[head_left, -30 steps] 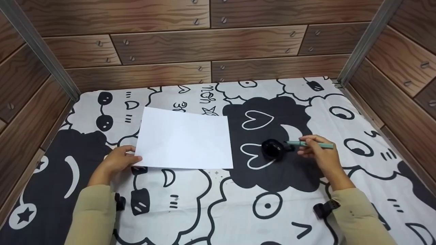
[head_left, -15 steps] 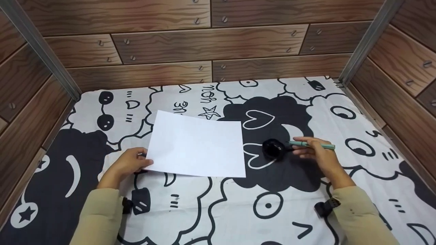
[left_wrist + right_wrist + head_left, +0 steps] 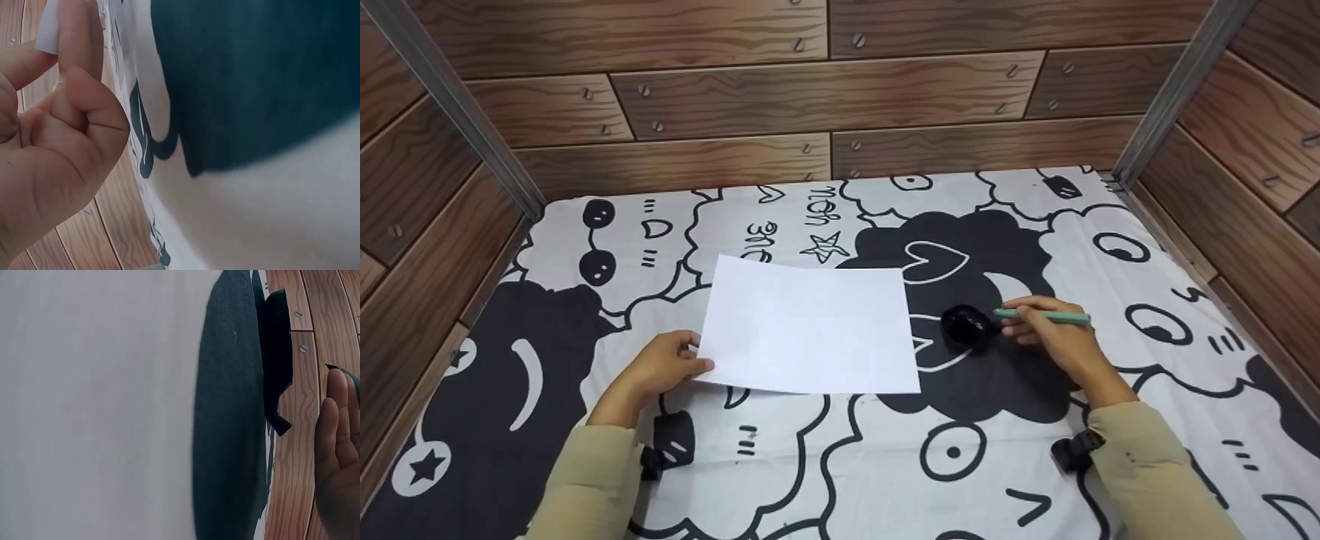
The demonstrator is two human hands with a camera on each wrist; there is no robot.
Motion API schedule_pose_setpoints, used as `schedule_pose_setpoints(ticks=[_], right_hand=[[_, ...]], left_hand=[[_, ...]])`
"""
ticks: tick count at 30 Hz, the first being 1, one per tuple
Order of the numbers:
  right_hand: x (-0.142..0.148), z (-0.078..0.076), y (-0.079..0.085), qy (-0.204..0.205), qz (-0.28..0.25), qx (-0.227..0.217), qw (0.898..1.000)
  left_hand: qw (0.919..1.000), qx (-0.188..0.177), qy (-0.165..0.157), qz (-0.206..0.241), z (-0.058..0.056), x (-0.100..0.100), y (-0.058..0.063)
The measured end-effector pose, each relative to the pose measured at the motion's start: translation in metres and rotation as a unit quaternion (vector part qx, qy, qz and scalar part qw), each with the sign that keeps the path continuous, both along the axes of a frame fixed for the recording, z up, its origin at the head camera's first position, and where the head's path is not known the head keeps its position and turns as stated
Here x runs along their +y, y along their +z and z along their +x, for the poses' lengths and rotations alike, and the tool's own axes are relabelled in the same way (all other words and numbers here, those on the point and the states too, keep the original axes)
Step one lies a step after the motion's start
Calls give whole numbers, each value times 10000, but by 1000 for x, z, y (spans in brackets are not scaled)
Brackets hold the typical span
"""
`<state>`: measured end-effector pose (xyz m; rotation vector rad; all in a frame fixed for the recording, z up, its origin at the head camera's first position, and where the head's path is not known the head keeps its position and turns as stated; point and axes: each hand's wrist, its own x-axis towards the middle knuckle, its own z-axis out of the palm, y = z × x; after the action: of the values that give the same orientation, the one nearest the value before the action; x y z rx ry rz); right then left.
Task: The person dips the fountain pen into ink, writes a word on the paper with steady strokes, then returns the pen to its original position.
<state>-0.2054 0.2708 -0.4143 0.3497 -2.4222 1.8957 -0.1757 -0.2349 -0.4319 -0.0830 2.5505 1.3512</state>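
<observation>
In the head view my left hand (image 3: pixel 667 364) pinches a blank white sheet of paper (image 3: pixel 810 330) by its near left corner. The left wrist view shows only a small piece of the paper (image 3: pixel 49 28) at the fingers. My right hand (image 3: pixel 1054 334) holds a slim green pen (image 3: pixel 1069 318), its dark tip pointing left. Just left of that tip stands a black, round, cup-like thing (image 3: pixel 966 327) with a short projection on its right side. In the right wrist view this black cup-like thing (image 3: pixel 277 349) is upright; most of the pen is out of frame.
A black-and-white cartoon cloth (image 3: pixel 885 465) covers the table. Wood-plank panels (image 3: pixel 720 105) rise behind and at both sides, with grey metal posts (image 3: pixel 457 112) at the back corners. A dark wrist camera (image 3: pixel 1072 452) is strapped at the right wrist.
My left hand has drawn the paper to the right and nearer me, bringing its right edge closer to the black cup-like thing. My right hand and the pen have barely moved.
</observation>
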Motion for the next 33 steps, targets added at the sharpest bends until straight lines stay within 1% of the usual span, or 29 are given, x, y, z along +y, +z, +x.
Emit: schedule_pose_setpoints(ticks=[4,8,16,18,22,26,28,31,33], right_hand=[[-8,3,6,-212,291,22,9994],[-12,3,7,-213,489,59,9986],[-13,-1,3,-108,339,85,9993],[-14,-2,2,-76,310,137,9994],[-15,-4,0,14,315,242,9992],[-15,-4,1,149,606,417,9972],[-16,-4,2,170,847,518,9949],[-17,-3,3,124,1174,599,9912],[-17,-3,3,79,1395,659,9880]], left_hand=[[10000,14,-13,-75,4,5,0],[10000,54,-29,49,7,9,-2],[9996,36,-4,270,14,18,-3],[9994,-14,-14,349,15,20,-3],[9994,-131,13,333,18,23,-1],[9992,-202,-62,353,19,25,-2],[9989,-197,-129,407,20,25,-2],[9989,-167,-174,405,20,25,-3],[9994,-143,-132,302,20,25,-4]])
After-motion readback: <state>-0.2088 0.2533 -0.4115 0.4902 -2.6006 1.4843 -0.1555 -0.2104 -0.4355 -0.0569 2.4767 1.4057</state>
